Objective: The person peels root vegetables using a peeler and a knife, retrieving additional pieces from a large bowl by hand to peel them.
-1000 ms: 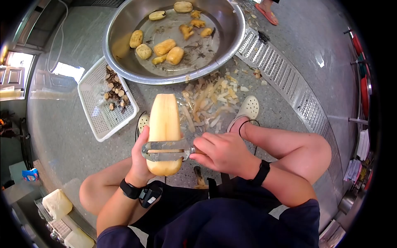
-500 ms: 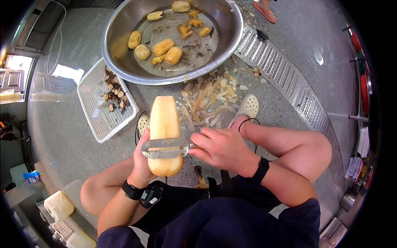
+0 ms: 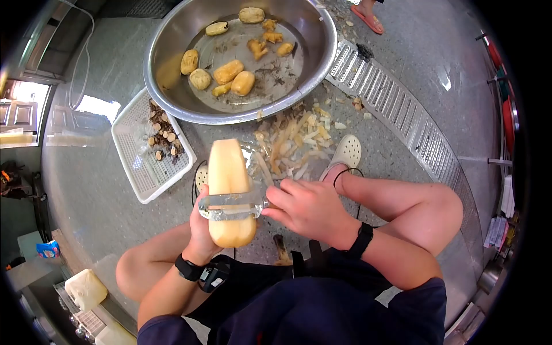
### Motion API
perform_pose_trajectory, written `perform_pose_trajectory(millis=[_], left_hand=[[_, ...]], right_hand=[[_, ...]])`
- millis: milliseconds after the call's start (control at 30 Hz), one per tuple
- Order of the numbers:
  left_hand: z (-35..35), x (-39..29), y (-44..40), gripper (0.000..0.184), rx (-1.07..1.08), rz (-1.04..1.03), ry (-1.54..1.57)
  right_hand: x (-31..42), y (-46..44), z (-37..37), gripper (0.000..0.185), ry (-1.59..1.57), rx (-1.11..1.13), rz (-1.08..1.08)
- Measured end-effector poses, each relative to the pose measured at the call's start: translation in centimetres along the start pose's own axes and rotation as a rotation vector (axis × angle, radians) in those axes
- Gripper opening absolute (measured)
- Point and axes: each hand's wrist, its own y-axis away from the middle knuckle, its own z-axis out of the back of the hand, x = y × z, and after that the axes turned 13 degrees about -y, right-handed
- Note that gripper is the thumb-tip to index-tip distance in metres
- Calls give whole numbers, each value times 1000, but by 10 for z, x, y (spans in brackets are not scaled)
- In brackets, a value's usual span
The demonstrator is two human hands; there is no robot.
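Note:
A large, pale yellow lotus root section [image 3: 227, 167] stands out lengthwise in front of my lap. My left hand [image 3: 202, 233] is wrapped round its left side and underneath, so some fingers are hidden. Across the lower part of the root lies the wide metal blade of a peeler [image 3: 230, 200]. My right hand [image 3: 313, 210] is closed round the peeler's handle, mostly hidden by the fingers. Peel strips [image 3: 282, 149] are heaped on the floor just beyond my hands.
A big metal basin [image 3: 241, 118] ahead holds several lotus root sections [image 3: 229, 72] and ginger-like pieces [image 3: 257, 49]. To its left sits a white plastic basket [image 3: 144, 187] with brown trimmings. A metal drain grate [image 3: 397, 109] runs along the right. Another person's sandalled foot [image 3: 368, 17] is at top.
The view has shifted a little, so basin and basket appear slightly lower. The peeler stays across about the same part of the root, and both hands keep their grip.

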Motion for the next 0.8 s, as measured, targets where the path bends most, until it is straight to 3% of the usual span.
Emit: perform_pose_trajectory(millis=[67,300,400,500,600,700,800], left_hand=[[6,-7,3,75,216,93,57],[-16,0,1,79,-171,-90,-53],[-2,-4,4,79,136,37,35],[3,-2,1,73,182,28,13],[-13,5,1,75,-166,-92,-23],[-1,-1,4,80,12,7,-90],[-1,-6,2,79,114,99,41]], right_hand=[[0,0,1,28,7,9,20],[1,1,-6,28,7,-29,-33],[-1,-1,-1,27,23,-6,-5],[1,-1,0,27,37,-23,-26],[5,2,-7,27,29,-52,-67],[0,0,-4,27,52,-50,-18],[-2,0,-1,28,61,-26,-10]])
